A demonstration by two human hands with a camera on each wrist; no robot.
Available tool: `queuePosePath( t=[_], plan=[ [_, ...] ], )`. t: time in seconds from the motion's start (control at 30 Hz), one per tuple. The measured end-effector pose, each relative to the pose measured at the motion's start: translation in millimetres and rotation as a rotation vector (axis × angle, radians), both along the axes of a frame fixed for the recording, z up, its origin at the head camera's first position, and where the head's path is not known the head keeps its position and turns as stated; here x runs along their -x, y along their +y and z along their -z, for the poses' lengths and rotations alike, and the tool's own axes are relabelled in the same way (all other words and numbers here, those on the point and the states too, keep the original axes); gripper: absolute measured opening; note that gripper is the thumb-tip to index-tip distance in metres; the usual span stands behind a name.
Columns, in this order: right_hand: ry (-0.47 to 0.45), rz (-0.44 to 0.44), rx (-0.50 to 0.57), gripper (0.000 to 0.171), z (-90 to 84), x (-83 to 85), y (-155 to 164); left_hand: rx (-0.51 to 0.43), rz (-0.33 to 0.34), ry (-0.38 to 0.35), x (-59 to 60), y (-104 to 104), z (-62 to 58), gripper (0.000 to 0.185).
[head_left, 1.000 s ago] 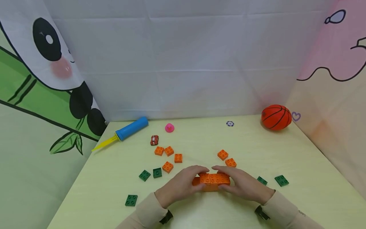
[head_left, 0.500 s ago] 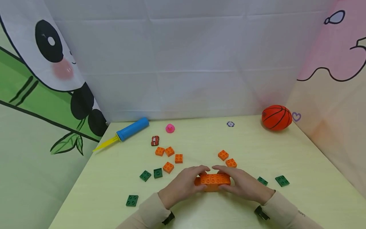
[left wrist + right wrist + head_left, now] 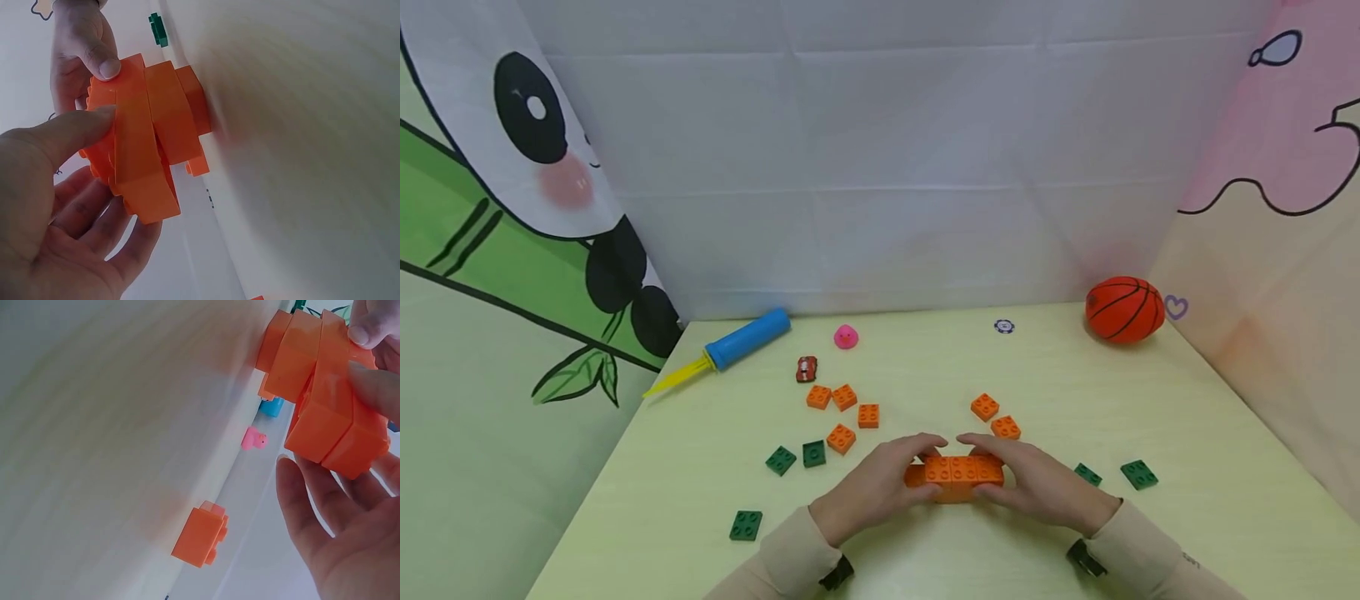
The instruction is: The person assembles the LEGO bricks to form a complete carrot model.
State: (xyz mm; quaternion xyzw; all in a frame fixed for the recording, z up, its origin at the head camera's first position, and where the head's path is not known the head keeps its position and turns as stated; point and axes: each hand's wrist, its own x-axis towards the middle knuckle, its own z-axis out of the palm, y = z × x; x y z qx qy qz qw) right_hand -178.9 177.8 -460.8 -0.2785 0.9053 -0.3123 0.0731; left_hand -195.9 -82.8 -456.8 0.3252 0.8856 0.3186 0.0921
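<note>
Desk (image 3: 1187,533): a pale yellow-green top, seen from above its near edge, with cartoon cloth panels behind and at both sides.
Far left corner: a blue pump (image 3: 747,337) with a yellow nozzle; beside it a small red toy car (image 3: 806,368) and a pink duck (image 3: 846,336).
Left of centre: four loose orange bricks (image 3: 842,397) and three green plates (image 3: 780,460).
Left hand (image 3: 880,487): fingers curled round the left end of the orange block stack (image 3: 958,473), thumb on its near side.
Orange block stack: a joined row of bricks, held between both hands near the middle of the near edge.
Right hand (image 3: 1037,483): fingers curled round the right end of the stack.
Right of the hands: two more green plates (image 3: 1138,473).
Far right corner: an orange basketball (image 3: 1123,309).
</note>
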Motion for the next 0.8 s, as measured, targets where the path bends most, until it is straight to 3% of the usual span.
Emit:
queuePosePath(
  t=[0.4,0.5,0.7,0.8],
  plan=[
    [0.057,-0.011,0.032,0.063,-0.1,-1.0,14,-0.001,0.001,0.004,0.6,-11,-3.3,0.058],
    [0.046,-0.015,0.03,0.063,-1.7,-1.3,15,-0.015,-0.063,0.01,5.1,-21,-6.1,0.058],
    [0.02,-0.01,0.022,0.063,-2.1,-2.1,15,0.035,-0.268,0.219,19.2,-48,-10.7,0.047],
    [0.022,-0.005,0.015,0.063,-1.9,-2.2,14,0.085,-0.378,0.252,25.8,-59,-10.3,0.047]
  ],
)
